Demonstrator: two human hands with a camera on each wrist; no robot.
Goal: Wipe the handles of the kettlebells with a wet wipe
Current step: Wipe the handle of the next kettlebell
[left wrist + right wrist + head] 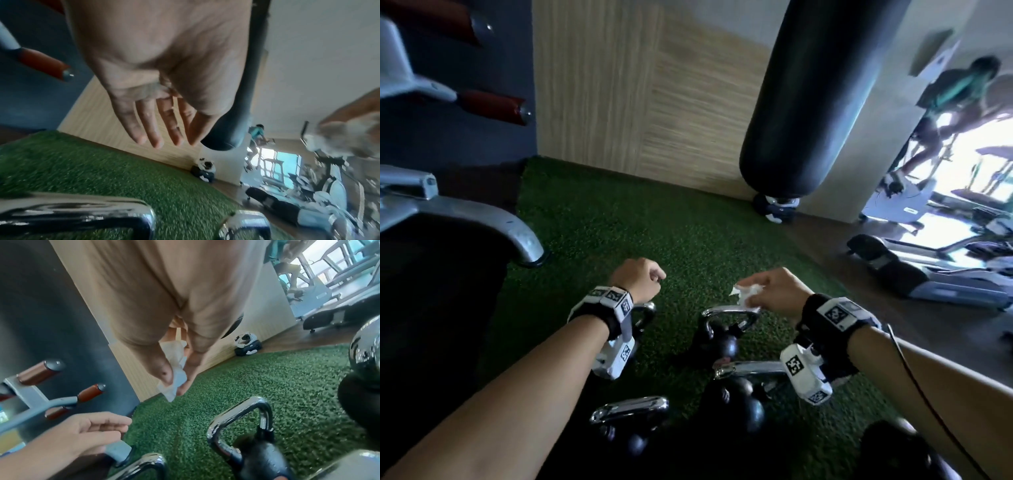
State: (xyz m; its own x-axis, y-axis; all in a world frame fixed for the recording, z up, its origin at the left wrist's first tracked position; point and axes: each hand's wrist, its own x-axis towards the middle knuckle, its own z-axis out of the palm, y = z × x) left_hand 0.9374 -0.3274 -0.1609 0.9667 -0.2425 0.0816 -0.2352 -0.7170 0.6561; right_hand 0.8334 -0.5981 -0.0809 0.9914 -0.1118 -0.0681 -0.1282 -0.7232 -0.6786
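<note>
Head view: wet wipe (748, 297) in right hand (777, 294) grip (crumpled).

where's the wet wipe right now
The wet wipe is pinched in the right hand, right of centre in the head view, just above a kettlebell's chrome handle.

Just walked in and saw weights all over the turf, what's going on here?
A person is cleaning kettlebells on the green turf. The right hand pinches a crumpled wet wipe just above one kettlebell's chrome handle. The left hand hovers beside it, holding nothing. Other kettlebells stand nearer the person.
</note>
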